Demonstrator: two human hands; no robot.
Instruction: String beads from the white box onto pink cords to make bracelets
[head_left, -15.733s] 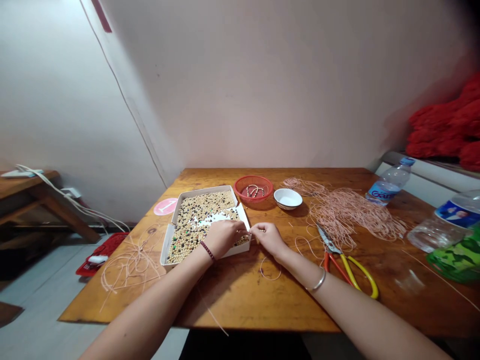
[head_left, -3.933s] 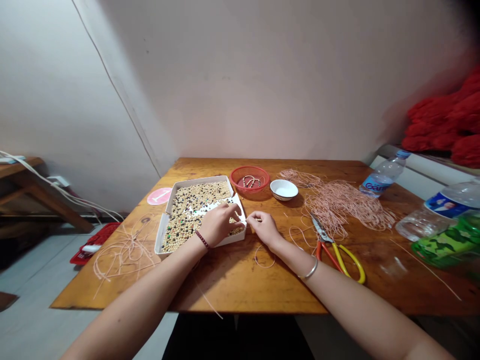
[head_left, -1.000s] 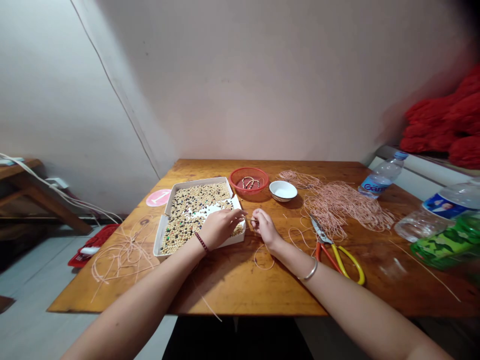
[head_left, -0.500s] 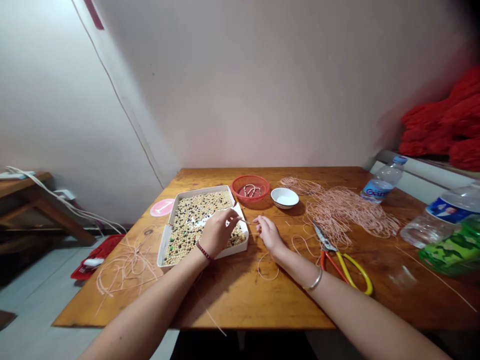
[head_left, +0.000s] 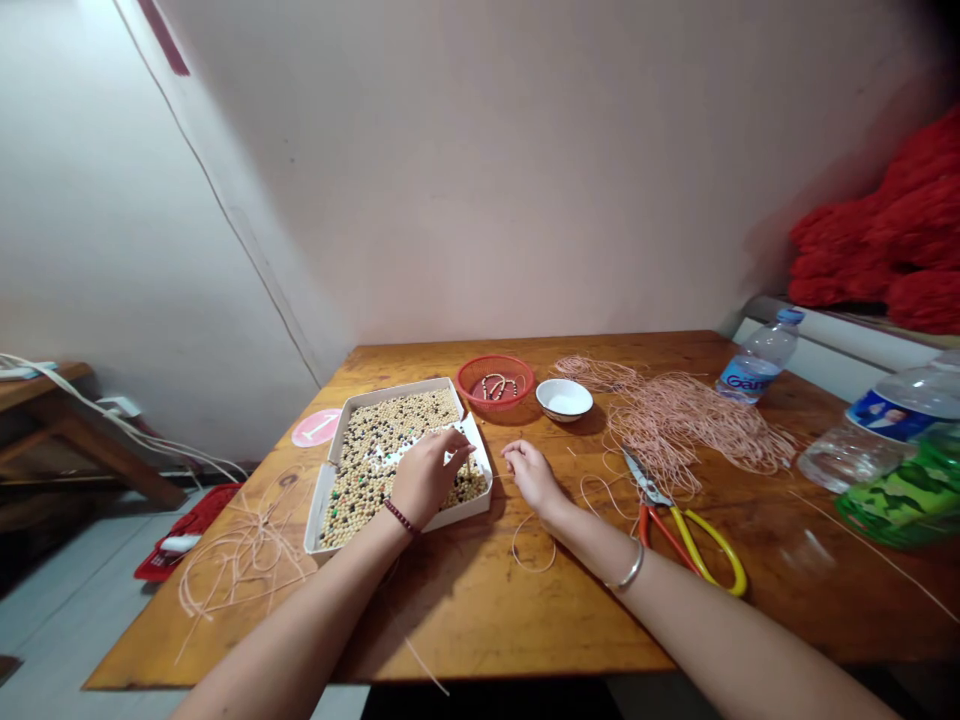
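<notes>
Tabletop (head_left: 480, 620) shows mostly open wood along its near edge. White low-walled box (head_left: 459, 512), left of centre, carries pale beads (head_left: 397, 408) mixed with dark. Left hand (head_left: 426, 478) curls over its right side, right hand (head_left: 532, 478) just right of it; whether they grip cannot be told.

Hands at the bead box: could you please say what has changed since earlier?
The left hand has drawn left over the bead box, away from the right hand it nearly met before; what either holds is unclear. Scissors, white bowl and red basket stayed put.
</notes>
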